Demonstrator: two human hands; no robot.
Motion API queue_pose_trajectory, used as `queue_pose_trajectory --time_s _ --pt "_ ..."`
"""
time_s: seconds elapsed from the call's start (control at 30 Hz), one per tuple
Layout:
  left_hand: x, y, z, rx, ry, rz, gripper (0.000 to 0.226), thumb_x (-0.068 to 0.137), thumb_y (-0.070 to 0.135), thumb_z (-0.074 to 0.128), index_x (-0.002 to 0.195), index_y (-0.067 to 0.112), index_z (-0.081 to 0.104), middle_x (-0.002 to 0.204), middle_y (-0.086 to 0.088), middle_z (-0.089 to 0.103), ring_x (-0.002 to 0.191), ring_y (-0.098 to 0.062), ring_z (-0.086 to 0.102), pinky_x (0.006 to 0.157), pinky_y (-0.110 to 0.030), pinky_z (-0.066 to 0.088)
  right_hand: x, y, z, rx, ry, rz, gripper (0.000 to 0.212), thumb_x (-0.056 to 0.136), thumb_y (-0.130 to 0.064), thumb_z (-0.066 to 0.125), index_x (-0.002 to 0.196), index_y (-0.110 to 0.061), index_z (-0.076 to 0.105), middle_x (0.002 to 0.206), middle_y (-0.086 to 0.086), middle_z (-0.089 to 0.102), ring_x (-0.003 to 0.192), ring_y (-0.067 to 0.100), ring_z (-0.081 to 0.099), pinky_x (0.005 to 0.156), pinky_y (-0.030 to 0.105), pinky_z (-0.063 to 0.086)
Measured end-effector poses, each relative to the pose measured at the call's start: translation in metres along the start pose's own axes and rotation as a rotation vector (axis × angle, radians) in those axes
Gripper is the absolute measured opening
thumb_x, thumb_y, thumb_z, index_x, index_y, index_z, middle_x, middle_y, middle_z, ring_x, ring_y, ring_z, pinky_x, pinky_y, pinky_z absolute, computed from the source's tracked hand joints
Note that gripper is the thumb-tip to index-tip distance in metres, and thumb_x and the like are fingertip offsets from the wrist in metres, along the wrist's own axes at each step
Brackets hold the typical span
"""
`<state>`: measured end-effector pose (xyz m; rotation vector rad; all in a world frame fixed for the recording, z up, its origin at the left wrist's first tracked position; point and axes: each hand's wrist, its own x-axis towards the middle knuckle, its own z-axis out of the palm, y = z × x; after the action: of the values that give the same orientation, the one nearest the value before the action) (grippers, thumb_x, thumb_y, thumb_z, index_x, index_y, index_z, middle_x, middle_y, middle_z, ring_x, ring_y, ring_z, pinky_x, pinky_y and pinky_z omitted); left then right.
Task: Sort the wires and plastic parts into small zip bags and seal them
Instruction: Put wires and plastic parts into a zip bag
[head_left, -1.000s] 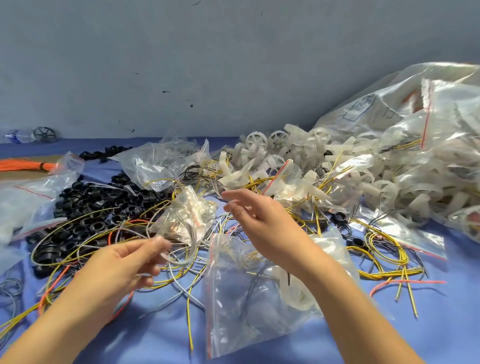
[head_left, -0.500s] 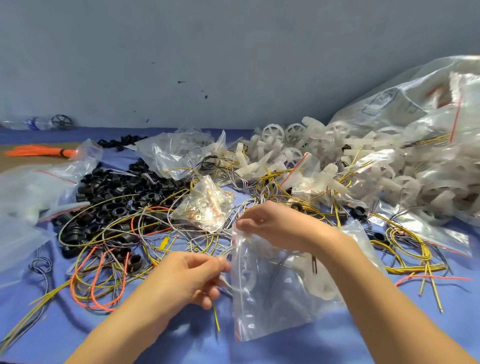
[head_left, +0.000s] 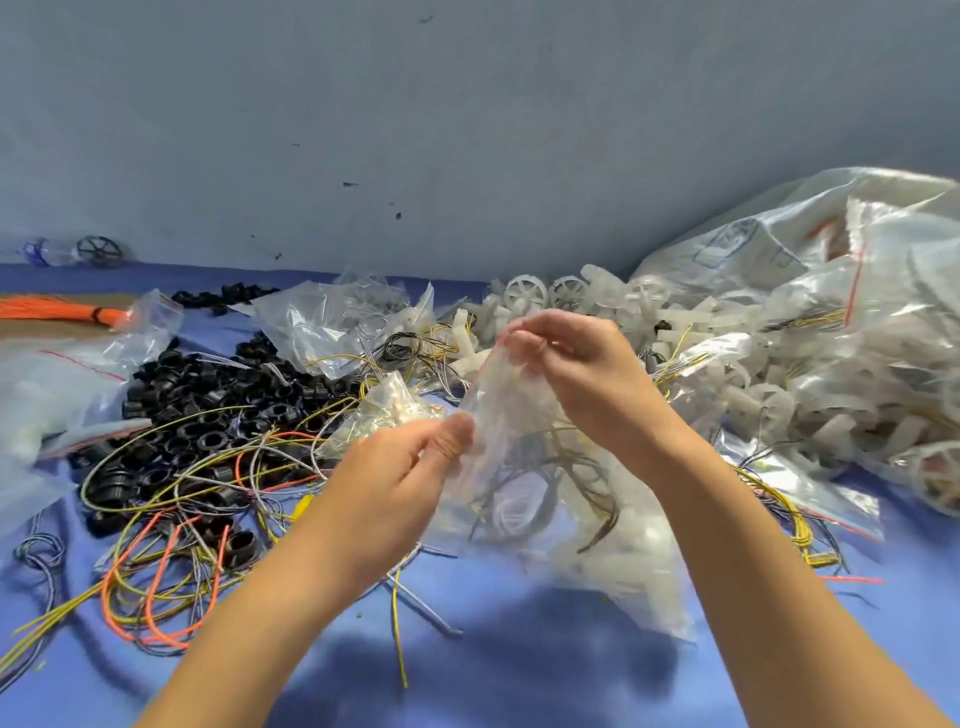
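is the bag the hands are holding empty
No, dark wires show through the clear zip bag, which the left hand and right hand both pinch at its top edge.

A blue cloth (head_left: 909, 597) covers the worktop, creased and shadowed near its front edge. Behind its far edge rises a plain grey-blue wall (head_left: 467, 104), flecked with a few small dark marks (head_left: 349, 184). In the far left corner a clear plastic bottle (head_left: 41, 251) lies on its side against the wall. Just in front of it, at the left edge, lies a flat brown strip of cardboard (head_left: 31, 332).
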<state>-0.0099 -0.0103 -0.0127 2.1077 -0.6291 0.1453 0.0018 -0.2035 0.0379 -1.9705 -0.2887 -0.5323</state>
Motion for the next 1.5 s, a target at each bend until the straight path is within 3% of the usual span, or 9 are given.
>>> queue_pose_trajectory --time_s 0.1,0.2,0.27,0.43,0.57,0.67,0.83,1.03,1.5 --pt "0.005 0.002 -0.018 -0.032 0.091 0.044 0.044 0.088 0.071 0.043 0.094 0.038 0.071 0.114 0.025 0.052 0.108 0.006 0.051 0.09 -0.02 0.039 0.003 -0.023 -0.027 0.172 0.282 -0.061 0.021 0.095 -0.009 0.06 0.084 -0.024 0.071 0.071 -0.018 0.068 0.064 -0.001 0.057 0.065 0.014 0.046" --pt "0.008 0.014 -0.022 -0.152 0.176 0.029 0.02 0.086 0.048 0.061 0.09 0.032 0.071 0.101 0.02 0.067 0.087 0.002 0.062 0.08 -0.026 0.048 0.001 -0.037 -0.041 0.218 0.385 -0.095 0.019 0.095 -0.011 0.061 0.085 -0.024 0.071 0.071 -0.017 0.067 0.066 0.001 0.055 0.066 0.015 0.045" --pt "0.013 0.031 -0.028 -0.183 0.274 0.1 0.015 0.084 0.045 0.064 0.088 0.032 0.071 0.083 0.014 0.07 0.065 -0.002 0.059 0.065 -0.017 0.045 -0.002 -0.041 -0.046 0.225 0.427 -0.104 0.021 0.096 -0.009 0.059 0.086 -0.024 0.071 0.071 -0.016 0.067 0.066 0.003 0.055 0.066 0.016 0.046" --pt "0.031 0.066 -0.041 -0.186 0.441 0.316 0.012 0.086 0.034 0.071 0.097 0.039 0.07 0.087 0.011 0.07 0.073 -0.007 0.062 0.068 -0.014 0.046 -0.007 -0.028 -0.065 0.404 0.571 -0.059 0.019 0.098 -0.009 0.056 0.095 -0.022 0.07 0.071 -0.012 0.061 0.066 0.008 0.05 0.066 0.024 0.045" --pt "0.042 0.06 -0.026 -0.423 0.39 0.187 0.029 0.082 0.025 0.07 0.109 0.035 0.066 0.08 0.008 0.064 0.072 -0.005 0.057 0.068 -0.011 0.045 -0.019 -0.004 -0.06 0.558 0.494 0.1 0.013 0.093 -0.029 0.06 0.098 -0.022 0.069 0.077 -0.007 0.065 0.069 0.006 0.057 0.067 0.019 0.052" --pt "0.045 0.051 -0.013 -0.477 0.342 0.127 0.031 0.081 0.021 0.07 0.11 0.032 0.066 0.079 0.006 0.065 0.071 -0.004 0.059 0.067 -0.011 0.046 -0.031 0.014 -0.055 0.591 0.297 0.257 0.035 0.077 -0.049 0.063 0.091 -0.02 0.075 0.087 -0.002 0.072 0.075 0.01 0.065 0.07 0.023 0.056" --pt "0.047 0.043 -0.007 -0.591 0.295 0.056 0.029 0.083 0.02 0.069 0.111 0.023 0.068 0.085 0.002 0.069 0.069 -0.005 0.061 0.063 -0.014 0.05 -0.039 0.023 -0.051 0.667 0.231 0.322 0.028 0.067 -0.042 0.076 0.087 -0.022 0.08 0.084 -0.006 0.07 0.074 0.005 0.061 0.072 0.024 0.053" --pt "0.046 0.041 -0.005 -0.714 0.224 -0.099 0.015 0.081 0.034 0.067 0.08 0.023 0.077 0.065 0.004 0.06 0.059 -0.01 0.051 0.062 -0.02 0.052 -0.039 0.02 -0.051 0.678 0.221 0.295 0.02 0.071 -0.04 0.075 0.083 -0.025 0.079 0.082 -0.009 0.071 0.07 0.004 0.06 0.073 0.024 0.051" --pt "0.043 0.042 -0.008 -0.676 0.3 -0.064 0.014 0.086 0.032 0.066 0.08 0.023 0.075 0.068 0.007 0.064 0.067 -0.005 0.057 0.075 -0.031 0.047 -0.04 0.015 -0.054 0.785 0.197 0.261 0.021 0.064 -0.038 0.078 0.08 -0.024 0.079 0.082 -0.007 0.071 0.07 0.005 0.062 0.069 0.02 0.054"
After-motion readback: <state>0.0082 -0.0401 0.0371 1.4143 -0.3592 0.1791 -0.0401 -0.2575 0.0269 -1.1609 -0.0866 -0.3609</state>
